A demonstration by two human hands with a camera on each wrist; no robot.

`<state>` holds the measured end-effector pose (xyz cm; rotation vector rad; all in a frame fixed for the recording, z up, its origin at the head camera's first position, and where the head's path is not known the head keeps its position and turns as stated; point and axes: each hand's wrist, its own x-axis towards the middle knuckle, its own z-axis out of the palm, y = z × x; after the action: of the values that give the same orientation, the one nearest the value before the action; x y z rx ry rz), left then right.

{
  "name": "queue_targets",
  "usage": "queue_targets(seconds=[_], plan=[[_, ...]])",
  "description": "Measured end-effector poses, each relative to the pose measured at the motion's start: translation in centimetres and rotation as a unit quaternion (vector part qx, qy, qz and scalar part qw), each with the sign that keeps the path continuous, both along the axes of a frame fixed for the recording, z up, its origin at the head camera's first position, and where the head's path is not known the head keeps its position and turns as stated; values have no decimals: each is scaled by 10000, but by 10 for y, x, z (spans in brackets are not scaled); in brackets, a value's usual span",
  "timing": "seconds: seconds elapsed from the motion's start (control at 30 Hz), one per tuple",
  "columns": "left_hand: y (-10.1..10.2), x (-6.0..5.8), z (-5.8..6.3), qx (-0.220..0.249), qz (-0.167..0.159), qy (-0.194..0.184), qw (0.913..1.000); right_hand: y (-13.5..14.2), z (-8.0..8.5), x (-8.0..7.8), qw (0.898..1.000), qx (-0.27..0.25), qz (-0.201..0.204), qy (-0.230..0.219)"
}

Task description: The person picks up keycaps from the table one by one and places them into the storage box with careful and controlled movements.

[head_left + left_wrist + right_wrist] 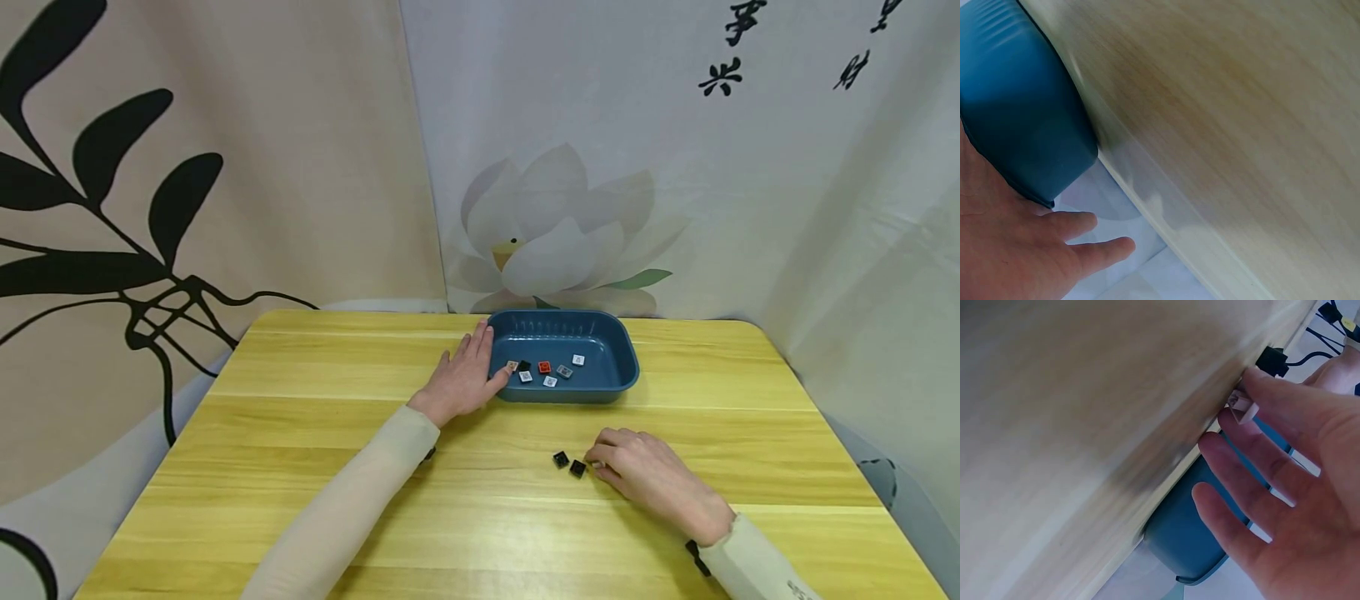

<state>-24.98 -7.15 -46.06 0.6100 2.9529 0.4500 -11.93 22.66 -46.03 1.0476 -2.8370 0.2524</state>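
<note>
In the head view, my left hand point(465, 379) rests along the left side of a blue tray point(622, 367), fingers straight and thumb over the rim. The left wrist view shows the tray's outer wall point(1029, 112) against this hand. My right hand point(656, 475) is low over the table, right of two black keycaps point(577, 468). Between thumb and index finger it pinches a small pale keycap point(1242, 406), hollow side visible in the right wrist view. Its other fingers are spread and slightly bent. Inside the tray lie several small keycaps, white, black, translucent and one red keycap point(544, 367).
The wooden table point(315, 375) ends just behind the tray, at a printed cloth backdrop point(555, 233). Each wrist carries a small dark device, one seen as a black strap piece point(697, 558) by the right sleeve.
</note>
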Motion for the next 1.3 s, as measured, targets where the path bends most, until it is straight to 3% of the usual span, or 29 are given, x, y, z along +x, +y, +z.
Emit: queue_targets(seconds=[0.6,0.83,1.3], plan=[[-1,1,0,41,-3,6,10000,-1,3,-1,9998,-165,-70,1],[-2,0,-1,22,-3,-9,10000,-1,10,-7,9987,-428,-27,293],[0,0,0,63,28,-75,9999,-2,30,-28,9921,-905,-575,645]])
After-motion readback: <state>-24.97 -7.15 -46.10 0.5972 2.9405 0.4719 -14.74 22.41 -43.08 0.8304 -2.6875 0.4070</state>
